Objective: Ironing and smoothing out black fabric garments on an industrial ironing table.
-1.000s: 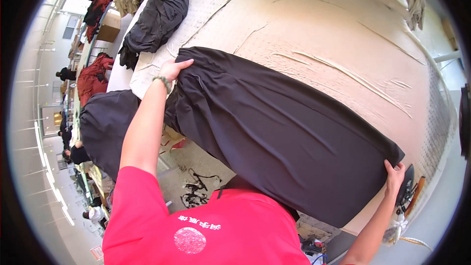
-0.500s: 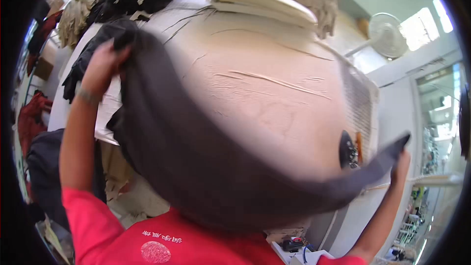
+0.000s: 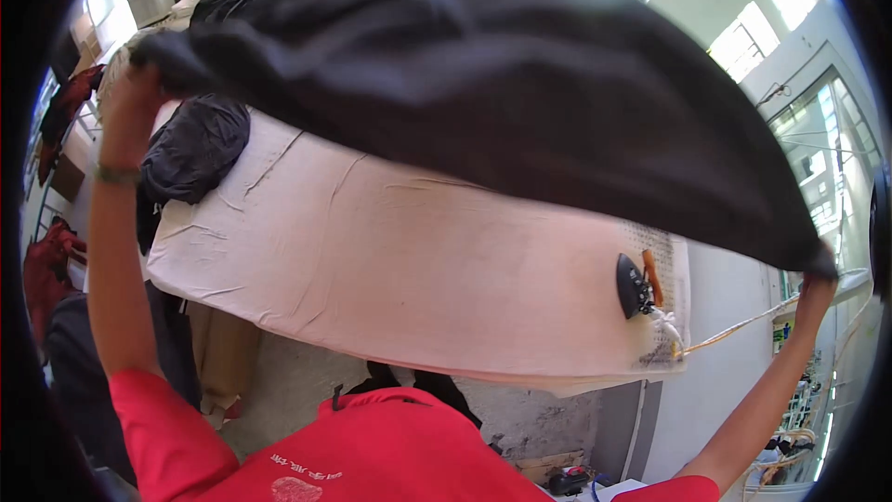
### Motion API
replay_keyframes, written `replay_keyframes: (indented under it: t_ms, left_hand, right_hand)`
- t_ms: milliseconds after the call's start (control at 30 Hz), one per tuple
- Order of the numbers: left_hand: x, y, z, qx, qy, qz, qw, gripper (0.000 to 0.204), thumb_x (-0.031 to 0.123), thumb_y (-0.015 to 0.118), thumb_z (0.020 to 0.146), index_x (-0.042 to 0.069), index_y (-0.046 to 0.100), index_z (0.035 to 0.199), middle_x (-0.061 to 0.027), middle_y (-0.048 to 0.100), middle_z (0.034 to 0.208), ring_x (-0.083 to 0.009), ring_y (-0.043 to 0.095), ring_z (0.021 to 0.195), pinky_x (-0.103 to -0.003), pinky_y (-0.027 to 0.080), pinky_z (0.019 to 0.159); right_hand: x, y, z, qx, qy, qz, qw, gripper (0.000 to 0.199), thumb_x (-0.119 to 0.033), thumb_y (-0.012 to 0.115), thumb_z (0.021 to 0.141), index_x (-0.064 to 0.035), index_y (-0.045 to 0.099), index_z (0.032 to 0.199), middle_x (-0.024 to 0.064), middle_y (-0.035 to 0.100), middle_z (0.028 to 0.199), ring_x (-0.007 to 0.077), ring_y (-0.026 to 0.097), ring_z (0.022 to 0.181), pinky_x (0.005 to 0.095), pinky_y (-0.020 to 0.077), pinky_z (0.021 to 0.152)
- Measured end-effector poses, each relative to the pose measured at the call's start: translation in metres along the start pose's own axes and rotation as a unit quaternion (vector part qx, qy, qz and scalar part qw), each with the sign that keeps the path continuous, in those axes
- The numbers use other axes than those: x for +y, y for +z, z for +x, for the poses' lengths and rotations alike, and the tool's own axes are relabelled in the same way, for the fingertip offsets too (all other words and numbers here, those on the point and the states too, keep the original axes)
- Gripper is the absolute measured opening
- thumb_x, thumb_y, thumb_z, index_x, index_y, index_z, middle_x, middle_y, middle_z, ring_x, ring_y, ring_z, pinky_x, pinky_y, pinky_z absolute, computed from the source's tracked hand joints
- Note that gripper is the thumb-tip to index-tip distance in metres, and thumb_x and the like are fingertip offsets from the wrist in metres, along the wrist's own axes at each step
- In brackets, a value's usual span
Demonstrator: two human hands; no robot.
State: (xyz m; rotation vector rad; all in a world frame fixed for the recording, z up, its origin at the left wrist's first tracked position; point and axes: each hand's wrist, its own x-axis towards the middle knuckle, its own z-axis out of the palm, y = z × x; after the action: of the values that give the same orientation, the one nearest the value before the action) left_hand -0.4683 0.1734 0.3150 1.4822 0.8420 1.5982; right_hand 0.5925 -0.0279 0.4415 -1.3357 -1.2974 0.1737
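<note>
A wide sheet of dark fabric (image 3: pixel 520 84) billows in the air above the far part of a padded, cloth-covered ironing table (image 3: pixel 418 279). My left hand (image 3: pixel 139 98) is closed on its left corner, raised at the upper left. At the right, beyond the table's end, my right hand (image 3: pixel 819 284) grips the opposite corner. Both arms are spread wide. Near the table's right end rests a dark iron (image 3: pixel 634 286) with a brown handle, touched by neither hand. The fabric hides the table's far edge and whatever lies behind it.
A bundle of dark cloth (image 3: pixel 200 149) lies on the table's left end. From the iron a cord (image 3: pixel 734 323) runs off to the right. Dark fabric (image 3: pixel 74 363) hangs at the lower left, near red garments (image 3: pixel 51 265). A glazed door (image 3: pixel 818 167) stands at the right.
The dark fabric has swung up from low in front of my body to high over the table. Both hands have moved outward, and the fabric is now stretched wider between them.
</note>
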Motion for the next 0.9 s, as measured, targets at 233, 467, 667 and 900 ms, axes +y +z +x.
replay_keyframes:
  t_ms: [233, 467, 667, 900]
  left_hand:
    - [-0.101, 0.019, -0.148, 0.005, -0.310, 0.400, 0.862, 0.042, 0.036, 0.074, 0.087, -0.005, 0.074, 0.095, -0.0082, 0.072, 0.080, -0.0129, 0.064, 0.074, -0.031, 0.050, 0.072]
    - [-0.196, 0.027, -0.258, -0.018, -0.426, 0.541, 0.725, 0.060, 0.050, 0.078, 0.079, -0.005, 0.071, 0.102, -0.0213, 0.073, 0.088, -0.0337, 0.071, 0.083, -0.041, 0.054, 0.081]
    - [-0.175, 0.113, -0.299, -0.034, 0.006, 0.693, 0.720, 0.038, 0.010, 0.076, 0.081, 0.007, 0.066, 0.117, -0.0108, 0.064, 0.118, -0.0321, 0.058, 0.118, -0.044, 0.044, 0.101]
    - [-0.211, 0.197, -0.325, -0.021, -0.207, 0.566, 0.798, 0.062, 0.031, 0.089, 0.067, 0.011, 0.061, 0.118, -0.0092, 0.054, 0.127, -0.0314, 0.050, 0.124, -0.046, 0.038, 0.106]
  right_hand:
    - [0.053, 0.115, -0.156, -0.204, 0.396, -0.134, 0.885, 0.023, -0.022, 0.065, 0.098, -0.0051, 0.067, 0.114, 0.0031, 0.072, 0.105, 0.0143, 0.069, 0.089, 0.0286, 0.0603, 0.073]
    - [0.181, 0.171, -0.266, -0.294, 0.509, -0.230, 0.775, 0.025, -0.026, 0.061, 0.101, -0.0027, 0.067, 0.110, 0.0037, 0.069, 0.091, 0.0130, 0.067, 0.074, 0.0315, 0.0608, 0.060]
    - [0.211, 0.174, -0.328, -0.266, 0.481, -0.336, 0.764, 0.025, -0.023, 0.060, 0.101, 0.0009, 0.067, 0.102, 0.0044, 0.065, 0.089, 0.0130, 0.064, 0.073, 0.0286, 0.0589, 0.052]
    - [0.208, 0.186, -0.322, -0.256, 0.485, -0.339, 0.765, 0.023, -0.020, 0.060, 0.101, 0.0008, 0.067, 0.105, 0.0042, 0.066, 0.090, 0.0122, 0.063, 0.075, 0.0280, 0.0575, 0.053]
